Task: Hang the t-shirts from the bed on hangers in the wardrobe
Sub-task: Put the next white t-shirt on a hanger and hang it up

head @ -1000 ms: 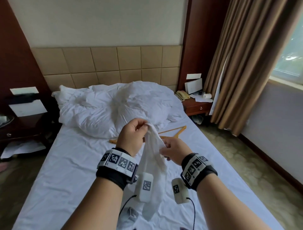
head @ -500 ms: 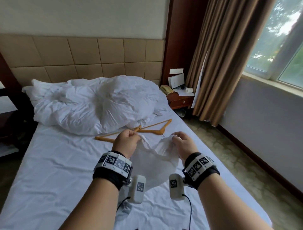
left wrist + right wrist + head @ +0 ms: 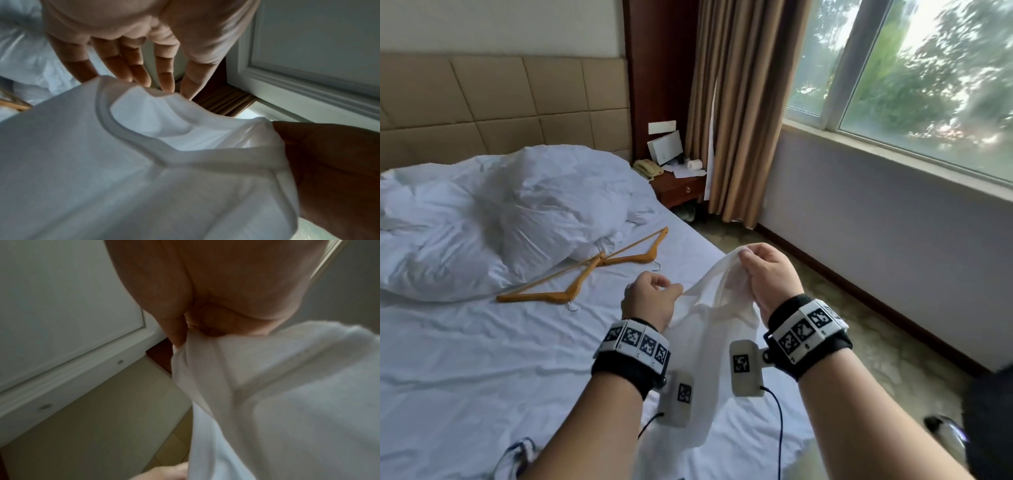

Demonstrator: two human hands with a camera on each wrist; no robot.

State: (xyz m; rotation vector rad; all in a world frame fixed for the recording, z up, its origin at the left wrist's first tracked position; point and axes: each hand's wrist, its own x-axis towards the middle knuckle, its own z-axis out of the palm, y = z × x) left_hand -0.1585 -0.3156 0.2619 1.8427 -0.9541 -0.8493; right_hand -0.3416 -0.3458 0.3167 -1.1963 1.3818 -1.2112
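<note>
Two wooden hangers (image 3: 631, 257) lie crossed on the bed (image 3: 465, 359), with a nightstand (image 3: 678, 188) and curtain (image 3: 739, 120) beyond it. Over the bed, the left hand (image 3: 647, 301) and right hand (image 3: 770, 277) each pinch a white t-shirt (image 3: 709, 337).

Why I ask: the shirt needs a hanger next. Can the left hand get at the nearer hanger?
Probably yes: the nearer hanger lies uncovered on the sheet, nothing between it and the left hand. That hand holds the t-shirt, though.

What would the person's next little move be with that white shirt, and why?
Probably free the left hand and reach for the nearer hanger on the bed: it and the right hand hold the t-shirt up near its collar, and no hanger is in it yet.
</note>
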